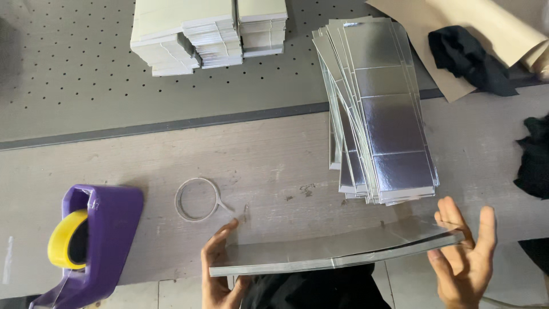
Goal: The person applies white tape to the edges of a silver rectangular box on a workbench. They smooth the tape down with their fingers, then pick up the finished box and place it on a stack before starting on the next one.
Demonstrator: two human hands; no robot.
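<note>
A long, thin bundle of silver foil-faced card strips (331, 252) is held flat over the near edge of the table. My left hand (217, 269) grips its left end, thumb on top. At the right end, my right hand (466, 257) presses against it with fingers spread. A fanned pile of the same silver creased strips (380, 114) lies just beyond on the table.
A purple tape dispenser with a yellow roll (86, 240) sits at the near left. A clear tape ring (197, 199) lies on the grey table (143, 166). Stacks of white folded cards (206, 31) stand at the back. Brown paper (486, 28) and black cloths (469, 57) lie at the right.
</note>
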